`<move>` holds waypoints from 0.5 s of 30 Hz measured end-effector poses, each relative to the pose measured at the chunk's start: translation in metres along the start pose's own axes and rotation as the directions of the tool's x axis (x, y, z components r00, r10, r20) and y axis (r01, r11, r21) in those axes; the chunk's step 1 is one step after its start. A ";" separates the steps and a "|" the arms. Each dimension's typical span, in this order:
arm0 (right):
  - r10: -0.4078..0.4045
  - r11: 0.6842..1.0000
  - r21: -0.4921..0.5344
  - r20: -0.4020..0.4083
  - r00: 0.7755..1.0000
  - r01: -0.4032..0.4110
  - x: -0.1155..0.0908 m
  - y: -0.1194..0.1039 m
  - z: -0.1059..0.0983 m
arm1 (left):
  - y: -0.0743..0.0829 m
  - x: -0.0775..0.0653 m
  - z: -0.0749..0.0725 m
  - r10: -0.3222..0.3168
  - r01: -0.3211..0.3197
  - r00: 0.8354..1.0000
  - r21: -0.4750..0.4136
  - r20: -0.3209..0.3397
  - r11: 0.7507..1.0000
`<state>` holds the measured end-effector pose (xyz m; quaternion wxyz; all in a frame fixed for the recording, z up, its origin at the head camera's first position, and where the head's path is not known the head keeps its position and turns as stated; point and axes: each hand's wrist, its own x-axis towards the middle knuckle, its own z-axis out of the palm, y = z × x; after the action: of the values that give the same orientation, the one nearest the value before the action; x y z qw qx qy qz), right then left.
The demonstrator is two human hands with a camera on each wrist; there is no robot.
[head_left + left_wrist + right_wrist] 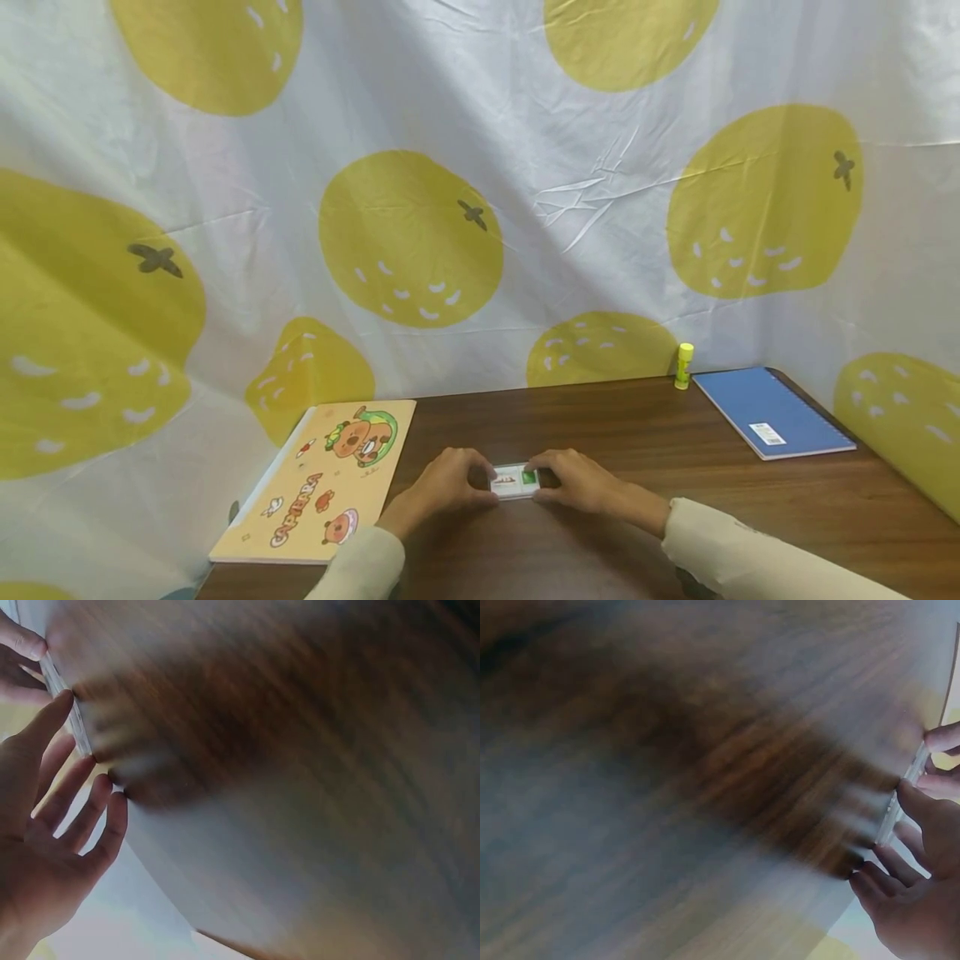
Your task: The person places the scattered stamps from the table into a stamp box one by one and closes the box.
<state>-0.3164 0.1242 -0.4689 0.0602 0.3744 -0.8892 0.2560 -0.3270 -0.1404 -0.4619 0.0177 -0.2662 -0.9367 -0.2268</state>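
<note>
A small flat rectangular case (516, 492) lies on the table between both hands in the head view. It is white with reddish print and a green square, and its edge looks clear. My left hand (448, 482) pinches its left end between thumb and fingers. At the opposite end, my right hand (581, 482) pinches it the same way. From the left wrist, only the thin edge of the case (77, 727) shows past the left hand (56, 825). The right wrist view also has the case edge-on (889, 820), beside the right hand (930, 859). What the case contains cannot be told.
A capybara-printed notebook or folder (300, 492) lies on the left of the brown wooden table (600, 425). A yellow-green glue stick (683, 367) stands at the back right, next to a blue spiral notebook (772, 412). Fruit-patterned cloth (585, 250) hangs behind and beside the table.
</note>
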 end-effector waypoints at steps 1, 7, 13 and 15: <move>-0.005 1.000 0.000 -0.004 1.000 0.005 0.000 0.001 0.001 | 0.000 -0.001 0.000 0.002 -0.002 1.000 -0.001 -0.004 1.000; -0.006 1.000 -0.015 -0.024 1.000 0.005 0.002 0.004 0.001 | -0.001 -0.001 -0.001 -0.009 0.009 1.000 -0.027 -0.004 1.000; -0.003 1.000 -0.008 0.000 1.000 0.003 0.000 0.005 0.001 | -0.001 0.000 0.000 0.007 -0.007 1.000 -0.018 0.015 1.000; -0.012 1.000 -0.009 -0.002 1.000 0.012 -0.001 0.006 0.001 | -0.001 0.000 0.000 0.016 -0.016 1.000 -0.015 0.018 1.000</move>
<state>-0.3195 0.1277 -0.4729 0.0642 0.3791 -0.8881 0.2519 -0.3272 -0.1413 -0.4623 0.0093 -0.2756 -0.9330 -0.2311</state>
